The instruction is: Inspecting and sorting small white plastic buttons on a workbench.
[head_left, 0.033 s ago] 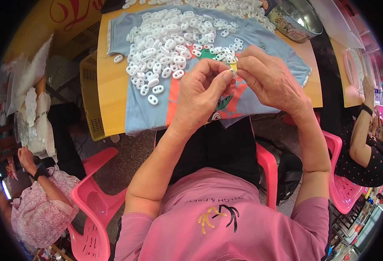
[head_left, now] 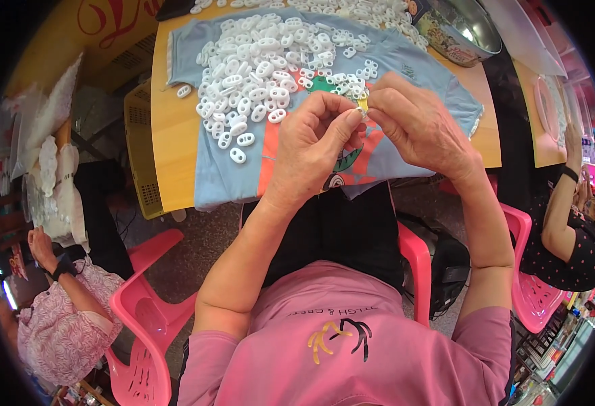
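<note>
Over the near side of the table, my left hand (head_left: 311, 139) pinches a small white plastic piece (head_left: 361, 111) between thumb and forefinger. The fingers of my right hand (head_left: 419, 125) close on that piece from the other side, and they hide most of it. A heap of white oval plastic pieces with two holes (head_left: 243, 74) lies just beyond my left hand. Smaller white two-hole pieces (head_left: 348, 84) are scattered beyond my fingertips. All of them rest on a blue cloth (head_left: 226, 179) with an orange and green print, shaped like a T-shirt.
The cloth covers much of a yellow wooden table (head_left: 172, 162). A round metal tin (head_left: 470, 51) stands at the far right. Beside the table's left edge is a yellow plastic crate (head_left: 142, 135). Pink chairs (head_left: 145, 304) and other people (head_left: 67, 318) flank me on both sides.
</note>
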The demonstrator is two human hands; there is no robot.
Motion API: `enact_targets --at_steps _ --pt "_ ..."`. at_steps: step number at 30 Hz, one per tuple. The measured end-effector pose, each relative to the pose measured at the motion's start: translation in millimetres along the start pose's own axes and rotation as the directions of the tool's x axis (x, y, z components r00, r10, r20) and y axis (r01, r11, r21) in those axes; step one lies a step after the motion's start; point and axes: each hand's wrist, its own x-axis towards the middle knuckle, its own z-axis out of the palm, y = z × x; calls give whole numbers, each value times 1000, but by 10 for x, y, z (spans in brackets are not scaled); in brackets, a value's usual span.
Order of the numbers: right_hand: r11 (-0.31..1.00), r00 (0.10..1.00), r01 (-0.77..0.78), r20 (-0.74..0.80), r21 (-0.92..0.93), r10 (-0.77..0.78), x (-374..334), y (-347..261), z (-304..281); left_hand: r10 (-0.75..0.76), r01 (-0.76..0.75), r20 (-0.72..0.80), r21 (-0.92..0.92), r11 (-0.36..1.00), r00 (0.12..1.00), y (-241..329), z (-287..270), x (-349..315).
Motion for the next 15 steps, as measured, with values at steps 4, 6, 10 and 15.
enact_targets --at_steps 4,6,10,15 --pt "996 999 -4 -34 84 7 -5 9 84 -9 9 2 -33 999 1000 -13 -16 12" --pt "994 999 -10 -48 107 15 -3 8 123 -8 8 -2 -52 999 1000 -11 -17 11" --pt "986 995 -41 -83 164 55 -21 -27 180 -13 13 -6 -17 1000 1000 -2 -22 2" --pt "987 990 -93 -91 128 105 -69 -81 126 -25 25 -13 64 998 1000 -10 14 4"
